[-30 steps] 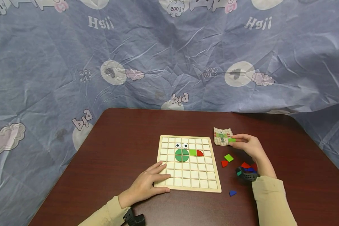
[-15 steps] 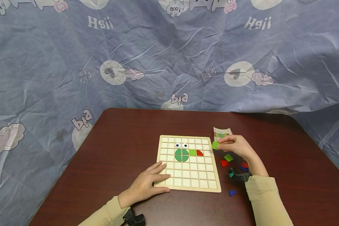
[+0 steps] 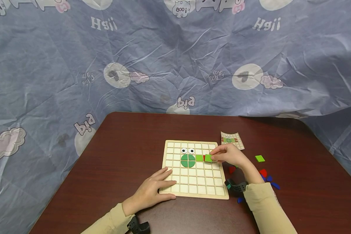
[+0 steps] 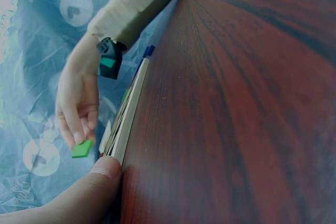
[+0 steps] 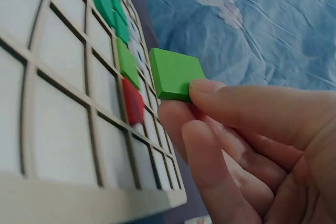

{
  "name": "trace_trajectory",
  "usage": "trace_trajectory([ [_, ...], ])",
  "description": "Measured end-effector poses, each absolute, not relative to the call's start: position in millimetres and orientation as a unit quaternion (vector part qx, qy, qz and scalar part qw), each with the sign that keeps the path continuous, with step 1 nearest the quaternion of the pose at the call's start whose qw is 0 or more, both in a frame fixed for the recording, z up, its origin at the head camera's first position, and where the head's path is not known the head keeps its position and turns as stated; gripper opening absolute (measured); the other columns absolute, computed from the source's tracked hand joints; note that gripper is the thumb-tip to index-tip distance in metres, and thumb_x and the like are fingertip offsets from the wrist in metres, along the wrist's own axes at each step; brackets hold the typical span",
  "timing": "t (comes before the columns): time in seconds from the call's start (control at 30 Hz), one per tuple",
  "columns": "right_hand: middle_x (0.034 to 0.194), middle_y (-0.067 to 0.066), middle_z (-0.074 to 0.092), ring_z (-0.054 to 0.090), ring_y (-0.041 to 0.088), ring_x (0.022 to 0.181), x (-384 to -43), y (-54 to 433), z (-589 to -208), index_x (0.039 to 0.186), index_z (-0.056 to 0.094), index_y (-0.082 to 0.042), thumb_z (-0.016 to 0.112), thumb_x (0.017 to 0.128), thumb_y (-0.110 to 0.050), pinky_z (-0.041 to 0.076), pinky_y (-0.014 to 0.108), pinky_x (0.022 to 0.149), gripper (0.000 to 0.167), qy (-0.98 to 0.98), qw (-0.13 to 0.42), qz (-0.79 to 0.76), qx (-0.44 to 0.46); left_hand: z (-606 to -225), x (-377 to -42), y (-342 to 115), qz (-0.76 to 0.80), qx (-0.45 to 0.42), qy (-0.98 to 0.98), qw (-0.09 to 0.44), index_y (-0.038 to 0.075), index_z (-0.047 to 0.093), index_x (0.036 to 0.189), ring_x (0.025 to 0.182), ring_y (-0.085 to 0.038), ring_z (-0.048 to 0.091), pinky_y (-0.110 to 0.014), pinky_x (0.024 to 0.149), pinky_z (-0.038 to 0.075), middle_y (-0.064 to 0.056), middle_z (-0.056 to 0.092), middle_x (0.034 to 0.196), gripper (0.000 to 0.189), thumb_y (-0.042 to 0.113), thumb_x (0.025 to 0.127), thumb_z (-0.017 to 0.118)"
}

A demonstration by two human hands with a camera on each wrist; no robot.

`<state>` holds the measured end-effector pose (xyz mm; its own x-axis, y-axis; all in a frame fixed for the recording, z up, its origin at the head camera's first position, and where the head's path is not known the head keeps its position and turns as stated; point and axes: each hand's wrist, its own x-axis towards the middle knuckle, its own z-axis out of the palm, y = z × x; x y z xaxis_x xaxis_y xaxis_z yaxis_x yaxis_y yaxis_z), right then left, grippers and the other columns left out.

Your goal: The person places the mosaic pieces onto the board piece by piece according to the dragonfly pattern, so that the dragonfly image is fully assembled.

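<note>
My right hand (image 3: pixel 229 154) pinches a light green square tile (image 5: pixel 176 74) between thumb and fingers, held above the right part of the wooden grid board (image 3: pixel 197 190). In the head view that tile overlaps the red quarter-round tile (image 5: pixel 132 100) set in the board. Left of the red one lies another light green square (image 3: pixel 199 158). Dark green quarter-rounds (image 3: pixel 188 161) form a circle, with two eye tiles (image 3: pixel 188 150) just above it. My left hand (image 3: pixel 149 190) rests on the board's left edge, fingers spread, its thumb (image 4: pixel 107 166) at the near-left corner.
A pattern card (image 3: pixel 232 140) lies behind the board's right corner. Loose to the right are a light green square (image 3: pixel 259 158), red pieces (image 3: pixel 263 172) and several blue pieces (image 3: pixel 275 185). A printed cloth (image 3: pixel 175 58) hangs behind the brown table (image 3: pixel 140 130).
My right hand has carried the light green square leftward from beside the pattern card to over the board, uncovering loose pieces on the right. My left hand has stayed in place.
</note>
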<state>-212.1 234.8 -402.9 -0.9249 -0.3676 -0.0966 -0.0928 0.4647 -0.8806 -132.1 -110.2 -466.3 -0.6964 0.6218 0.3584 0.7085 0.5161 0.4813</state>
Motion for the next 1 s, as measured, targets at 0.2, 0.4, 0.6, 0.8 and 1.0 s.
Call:
trace_trajectory([
  [0.2, 0.09, 0.013, 0.071, 0.068, 0.027, 0.074, -213, 224, -410, 0.101, 0.07, 0.004, 0.073, 0.082, -0.013, 0.057, 0.037, 0.066, 0.025, 0.841, 0.146, -0.499, -0.149, -466, -132, -110, -0.309, -0.382, -0.868, 0.068, 0.02, 0.067, 0.119, 0.136, -0.026, 0.032, -0.045, 0.102, 0.038, -0.011, 0.045, 0.141, 0.049, 0.051, 0.082, 0.067],
  [0.4, 0.082, 0.011, 0.071, 0.065, 0.021, 0.064, -212, 215, -415, 0.097, 0.072, 0.003, 0.073, 0.082, -0.014, 0.055, 0.033, 0.06, 0.022, 0.847, 0.15, -0.484, -0.163, -466, -132, -110, -0.309, -0.382, -0.869, 0.068, 0.02, 0.068, 0.119, 0.135, -0.026, 0.033, -0.045, 0.102, 0.038, -0.011, 0.046, 0.141, 0.049, 0.051, 0.082, 0.066],
  [0.6, 0.08, 0.009, 0.071, 0.067, 0.02, 0.067, -212, 212, -418, 0.095, 0.073, 0.001, 0.073, 0.083, -0.015, 0.055, 0.033, 0.06, 0.02, 0.851, 0.148, -0.472, -0.174, -466, -132, -110, -0.307, -0.383, -0.868, 0.071, 0.02, 0.068, 0.118, 0.135, -0.027, 0.033, -0.045, 0.102, 0.039, -0.011, 0.046, 0.141, 0.048, 0.051, 0.081, 0.067],
  [0.8, 0.08, 0.009, 0.071, 0.067, 0.022, 0.07, -211, 208, -418, 0.096, 0.072, 0.002, 0.072, 0.084, -0.015, 0.054, 0.033, 0.061, 0.021, 0.859, 0.14, -0.454, -0.191, -466, -132, -110, -0.307, -0.381, -0.87, 0.067, 0.021, 0.068, 0.119, 0.135, -0.026, 0.033, -0.046, 0.102, 0.038, -0.01, 0.046, 0.141, 0.048, 0.051, 0.081, 0.067],
  [1.0, 0.087, 0.016, 0.07, 0.067, 0.029, 0.075, -202, 201, -406, 0.098, 0.07, 0.006, 0.068, 0.086, -0.009, 0.054, 0.039, 0.066, 0.019, 0.864, 0.135, -0.449, -0.183, -465, -132, -110, -0.308, -0.381, -0.869, 0.065, 0.021, 0.068, 0.119, 0.136, -0.026, 0.032, -0.045, 0.103, 0.038, -0.011, 0.046, 0.14, 0.048, 0.051, 0.081, 0.067],
])
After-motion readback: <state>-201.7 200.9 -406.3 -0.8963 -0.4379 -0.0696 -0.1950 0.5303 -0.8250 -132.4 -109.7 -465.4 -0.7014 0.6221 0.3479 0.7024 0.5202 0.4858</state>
